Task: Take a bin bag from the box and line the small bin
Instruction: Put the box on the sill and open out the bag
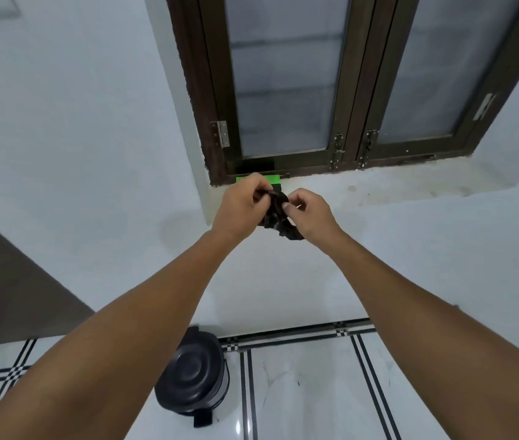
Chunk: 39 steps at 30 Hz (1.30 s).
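A crumpled black bin bag (278,217) hangs between my two hands, raised in front of the window sill. My left hand (240,206) pinches its upper edge with thumb and fingers. My right hand (310,214) grips the bag from the right side. Behind my left hand, a green box (272,179) sits on the sill, mostly hidden. The small black bin (196,374) stands on the floor below, by the wall, its domed lid closed and its pedal facing me.
A dark-framed window (343,90) with frosted panes rises above the white sill (394,185). White walls surround it. A brown door or panel (13,281) is at the left. The floor is glossy white tile (309,392) with black stripe borders.
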Available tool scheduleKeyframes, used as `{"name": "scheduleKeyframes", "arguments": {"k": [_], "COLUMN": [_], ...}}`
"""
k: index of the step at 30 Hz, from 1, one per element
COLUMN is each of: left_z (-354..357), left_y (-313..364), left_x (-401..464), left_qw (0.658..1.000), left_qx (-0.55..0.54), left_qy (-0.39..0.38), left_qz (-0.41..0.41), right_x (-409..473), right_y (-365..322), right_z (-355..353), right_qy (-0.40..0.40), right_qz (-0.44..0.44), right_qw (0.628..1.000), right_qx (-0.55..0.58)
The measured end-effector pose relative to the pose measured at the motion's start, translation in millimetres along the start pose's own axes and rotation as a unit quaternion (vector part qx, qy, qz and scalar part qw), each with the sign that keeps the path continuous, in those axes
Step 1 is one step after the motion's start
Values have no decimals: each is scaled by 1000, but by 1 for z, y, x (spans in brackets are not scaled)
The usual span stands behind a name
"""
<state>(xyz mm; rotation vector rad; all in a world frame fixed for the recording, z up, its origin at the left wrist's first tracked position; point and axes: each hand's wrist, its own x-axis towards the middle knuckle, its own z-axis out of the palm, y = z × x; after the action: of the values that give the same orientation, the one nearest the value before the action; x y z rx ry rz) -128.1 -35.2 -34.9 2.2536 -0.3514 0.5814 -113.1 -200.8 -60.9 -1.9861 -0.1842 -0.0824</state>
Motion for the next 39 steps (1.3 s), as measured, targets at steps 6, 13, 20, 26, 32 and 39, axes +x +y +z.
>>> {"name": "scheduleKeyframes", "arguments": {"k": [6, 13, 20, 26, 32, 39], "left_z": [-37, -75, -134, -201, -222, -216], "left_y": [8, 31, 32, -1, -6, 13], "left_x": [-46, -112, -180, -215, -255, -267], "left_qw": [988, 979, 934, 852, 914, 937], "left_qx": [154, 130, 67, -9, 76, -108], "left_qy": [29, 61, 166, 247, 120, -163], "left_qz": [10, -142, -310, -462, -380, -289], "right_x": [-49, -132, -201, -216, -221, -229], "right_y": [-26, -43, -33, -36, -69, -124], "right_z": [-1, 1, 30, 56, 109, 173], "right_qy": [16, -72, -224, -196, -107, -60], "right_qz": [16, 23, 89, 163, 197, 187], "right_qw": [1000, 992, 970, 967, 970, 959], "right_qx": [13, 99, 33, 32, 98, 204]}}
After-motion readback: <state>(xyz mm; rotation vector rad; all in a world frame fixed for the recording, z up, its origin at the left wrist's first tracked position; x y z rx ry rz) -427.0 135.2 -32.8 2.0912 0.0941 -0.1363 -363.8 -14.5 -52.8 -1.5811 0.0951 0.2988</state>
